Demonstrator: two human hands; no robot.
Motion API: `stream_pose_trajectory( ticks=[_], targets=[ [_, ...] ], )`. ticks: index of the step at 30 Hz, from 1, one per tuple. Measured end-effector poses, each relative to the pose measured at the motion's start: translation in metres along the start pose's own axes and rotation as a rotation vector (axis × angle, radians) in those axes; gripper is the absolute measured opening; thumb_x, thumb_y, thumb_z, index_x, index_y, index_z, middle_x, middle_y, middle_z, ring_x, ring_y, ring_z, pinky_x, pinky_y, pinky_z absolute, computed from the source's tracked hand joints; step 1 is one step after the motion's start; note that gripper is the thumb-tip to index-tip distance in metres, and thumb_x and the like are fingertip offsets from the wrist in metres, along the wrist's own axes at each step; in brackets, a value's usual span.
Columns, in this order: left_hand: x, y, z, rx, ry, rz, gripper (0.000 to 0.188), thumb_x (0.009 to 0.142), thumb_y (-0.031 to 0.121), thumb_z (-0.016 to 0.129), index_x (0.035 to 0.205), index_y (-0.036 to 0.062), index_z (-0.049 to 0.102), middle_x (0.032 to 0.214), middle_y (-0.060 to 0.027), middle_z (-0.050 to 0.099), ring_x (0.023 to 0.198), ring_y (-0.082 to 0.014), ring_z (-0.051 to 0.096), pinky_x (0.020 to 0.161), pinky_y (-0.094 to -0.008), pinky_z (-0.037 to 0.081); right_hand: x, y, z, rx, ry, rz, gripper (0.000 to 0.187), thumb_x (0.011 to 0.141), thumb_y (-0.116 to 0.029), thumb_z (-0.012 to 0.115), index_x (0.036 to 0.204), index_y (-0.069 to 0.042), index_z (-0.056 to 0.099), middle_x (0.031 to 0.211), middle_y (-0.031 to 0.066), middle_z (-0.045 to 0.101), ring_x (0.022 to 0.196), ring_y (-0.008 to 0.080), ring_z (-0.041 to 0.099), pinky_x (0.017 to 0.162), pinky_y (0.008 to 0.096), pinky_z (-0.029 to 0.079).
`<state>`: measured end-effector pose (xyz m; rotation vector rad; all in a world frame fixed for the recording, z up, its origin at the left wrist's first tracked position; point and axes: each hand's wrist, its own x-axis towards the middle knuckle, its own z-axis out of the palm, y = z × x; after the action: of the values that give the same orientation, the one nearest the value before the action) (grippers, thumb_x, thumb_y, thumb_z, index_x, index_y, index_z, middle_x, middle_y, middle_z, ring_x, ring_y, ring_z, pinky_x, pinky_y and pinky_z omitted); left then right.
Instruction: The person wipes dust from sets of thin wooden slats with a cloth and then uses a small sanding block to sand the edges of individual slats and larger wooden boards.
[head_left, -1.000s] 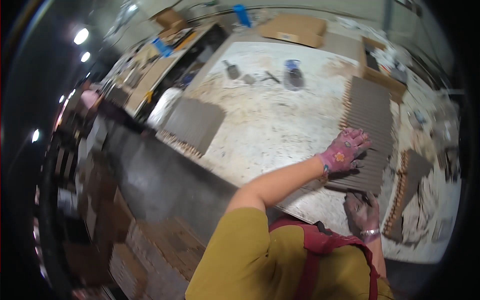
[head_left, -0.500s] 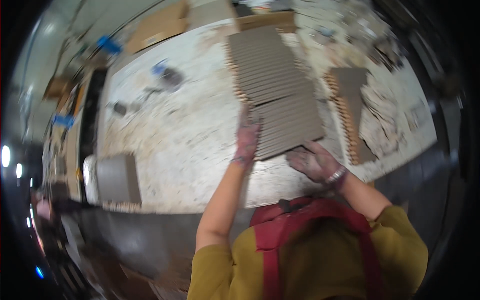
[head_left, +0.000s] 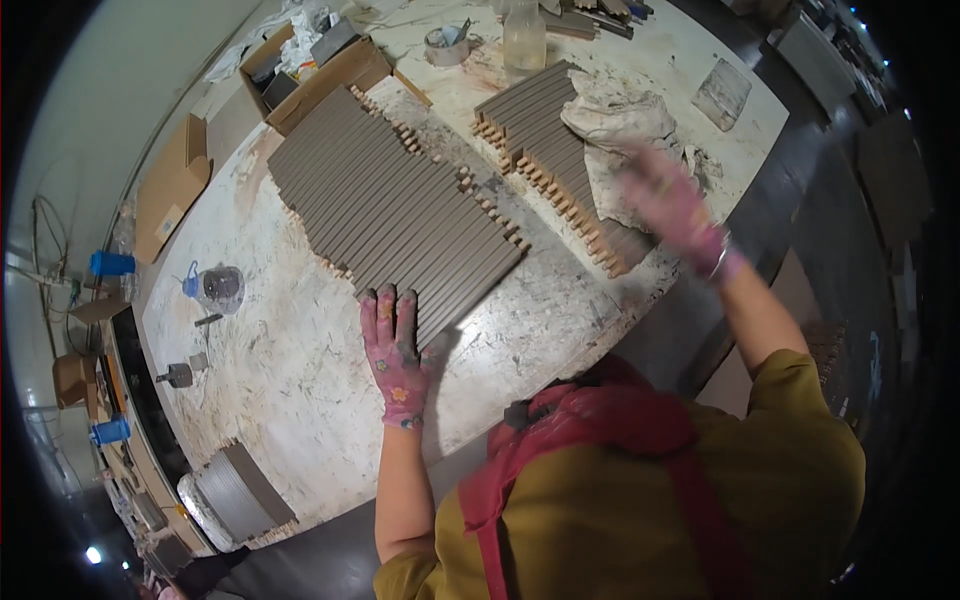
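Several long grey strips with light wooden-looking ends lie side by side in a wide row [head_left: 390,190] on the white table [head_left: 300,390]. My left hand [head_left: 397,350], in a pink flowered glove with grey-stained fingertips, rests at the near left corner of this row, its fingers stretched out. My right hand [head_left: 670,205], gloved in pink too, is smeared by motion over a crumpled off-white cloth [head_left: 620,115]. Whether its fingers hold anything cannot be made out. Beside and partly under the cloth lies a second row of grey strips [head_left: 545,110] with stepped ends.
At the back, an open cardboard box [head_left: 335,85] holds assorted items. A tape roll [head_left: 446,48] and a clear bottle [head_left: 524,40] stand to its right. Leftward are a clear jug [head_left: 222,288] and a small dark tool [head_left: 178,375]. A grey stack [head_left: 240,490] sits at the left corner.
My right hand has left the near edge of the wide row and moved right to the cloth. My left hand stays at the row's near left corner. The view has turned.
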<state>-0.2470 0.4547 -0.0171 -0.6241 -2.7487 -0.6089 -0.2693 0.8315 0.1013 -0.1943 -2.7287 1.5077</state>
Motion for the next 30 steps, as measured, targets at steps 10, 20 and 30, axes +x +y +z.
stream_pose_trajectory(
  ticks=[10, 20, 30],
  targets=[
    [-0.037, 0.016, 0.012, 0.115, 0.195, -0.001, 0.067, 0.091, 0.048, 0.055, 0.140, 0.0034, 0.043, 0.149, -0.0224, 0.037, 0.135, -0.0490, 0.033, 0.110, -0.0582, 0.030, 0.078, 0.191, -0.052, -0.734, 0.284, -0.171, 0.066, 0.088, -0.030, 0.070, 0.143, -0.005, 0.043, 0.146, 0.0211, 0.043, 0.137, 0.0364, 0.039, 0.112, 0.0404, 0.035],
    [-0.073, 0.044, 0.017, 0.258, 0.242, 0.021, 0.052, 0.078, 0.024, 0.074, 0.127, 0.0127, 0.061, 0.136, -0.0107, 0.049, 0.124, -0.0365, 0.046, 0.103, -0.0502, 0.038, 0.096, 0.109, -0.135, 0.323, 0.518, -0.225, 0.068, 0.087, -0.024, 0.072, 0.141, 0.006, 0.043, 0.127, 0.0148, 0.060, 0.106, 0.0197, 0.061, 0.094, 0.0290, 0.047],
    [-0.054, 0.063, 0.004, -0.022, -0.174, -0.364, 0.077, 0.071, 0.024, 0.078, 0.139, 0.0030, 0.048, 0.130, -0.0250, 0.052, 0.120, -0.0417, 0.049, 0.101, -0.0439, 0.042, 0.082, 0.075, -0.088, -0.054, 0.134, -0.595, 0.057, 0.071, 0.012, 0.048, 0.124, -0.004, 0.063, 0.125, 0.0081, 0.064, 0.119, 0.0201, 0.057, 0.106, 0.0293, 0.040]
  ],
)
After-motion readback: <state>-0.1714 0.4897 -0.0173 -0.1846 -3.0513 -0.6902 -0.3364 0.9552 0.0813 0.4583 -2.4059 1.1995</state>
